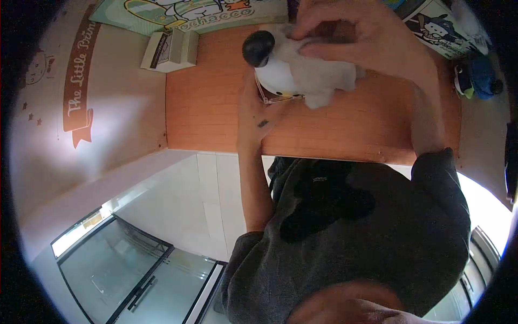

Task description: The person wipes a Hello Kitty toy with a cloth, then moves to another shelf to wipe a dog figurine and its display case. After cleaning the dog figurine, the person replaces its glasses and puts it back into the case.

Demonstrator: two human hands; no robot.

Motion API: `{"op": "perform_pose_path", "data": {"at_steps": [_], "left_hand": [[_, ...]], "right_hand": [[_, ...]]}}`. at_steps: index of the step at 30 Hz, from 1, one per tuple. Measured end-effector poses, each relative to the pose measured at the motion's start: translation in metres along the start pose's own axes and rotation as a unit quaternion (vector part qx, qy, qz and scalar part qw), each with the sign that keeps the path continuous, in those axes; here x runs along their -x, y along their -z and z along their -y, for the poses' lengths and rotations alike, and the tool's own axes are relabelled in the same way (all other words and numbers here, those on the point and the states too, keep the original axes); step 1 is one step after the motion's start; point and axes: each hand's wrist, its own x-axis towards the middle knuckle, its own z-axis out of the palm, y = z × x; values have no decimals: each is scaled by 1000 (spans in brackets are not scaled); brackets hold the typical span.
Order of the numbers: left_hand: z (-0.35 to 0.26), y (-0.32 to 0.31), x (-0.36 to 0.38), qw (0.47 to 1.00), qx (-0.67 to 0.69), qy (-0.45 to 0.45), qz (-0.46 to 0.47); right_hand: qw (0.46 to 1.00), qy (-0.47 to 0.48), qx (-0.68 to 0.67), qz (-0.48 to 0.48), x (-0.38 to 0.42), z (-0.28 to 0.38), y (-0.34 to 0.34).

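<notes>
A white plush toy [324, 73] with a smooth white part and a large black rounded piece [259, 47] is held over the wood-look surface [210, 97]. My left hand [259, 110] comes up beneath its left side and supports it, its fingers mostly hidden behind the toy. My right hand [350, 40] is on the toy's upper side, thumb and fingers pinched on the pale fluffy material. A thin, light-coloured looped item [270, 99] lies between the toy and my left hand; what it is cannot be made out.
A small white box [170, 51] stands at the back left, beneath a green cartoon panel [178, 13]. At the right are a cartoon-printed box [440, 27] and a small blue item [483, 78]. The surface's front edge lies close to the person's body.
</notes>
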Motion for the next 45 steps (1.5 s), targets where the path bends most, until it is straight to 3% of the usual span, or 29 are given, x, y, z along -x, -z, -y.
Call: {"op": "perform_pose_path", "data": {"at_steps": [3, 5, 8, 14, 17, 18, 20, 23, 26, 29, 36, 39, 41, 43, 45], "left_hand": [[8, -2, 1, 999, 46, 11, 4], [8, -1, 0, 999, 39, 28, 12], [6, -2, 1, 999, 13, 34, 9], [5, 1, 2, 1000, 11, 13, 8], [-1, 1, 1, 999, 27, 14, 9], [-3, 0, 2, 999, 29, 13, 8], [2, 1, 1, 1000, 5, 13, 6], [6, -1, 1, 1000, 16, 21, 1], [1, -4, 2, 999, 39, 29, -9], [4, -3, 1, 999, 38, 15, -8], [-7, -1, 2, 999, 16, 40, -11], [7, -1, 2, 999, -33, 1, -13], [3, -2, 3, 999, -22, 31, -11], [4, -2, 3, 998, -12, 62, -11], [9, -5, 0, 998, 49, -12, -30]], "right_hand": [[999, -25, 32, 4, 0, -5, -2], [995, 49, 76, -34, -2, -21, -8], [992, 53, 113, -35, -2, -21, -9], [982, 132, 35, -129, -4, -31, 4], [980, 172, -6, -104, -7, -48, -8], [980, 172, -6, -104, -6, -51, -15], [999, 36, 26, -24, -5, -54, -34], [992, 85, 46, -78, -4, -18, -17], [981, 114, 99, -123, -5, -26, -26], [974, 154, 31, -166, -6, -31, -22], [978, 145, 16, -150, -8, -32, -23], [963, 203, -31, -176, -10, -26, -40], [983, 117, 85, -116, -10, -20, -35], [977, 122, 118, -128, -10, -18, -38], [970, 126, 153, -139, -10, -19, -38]]}}
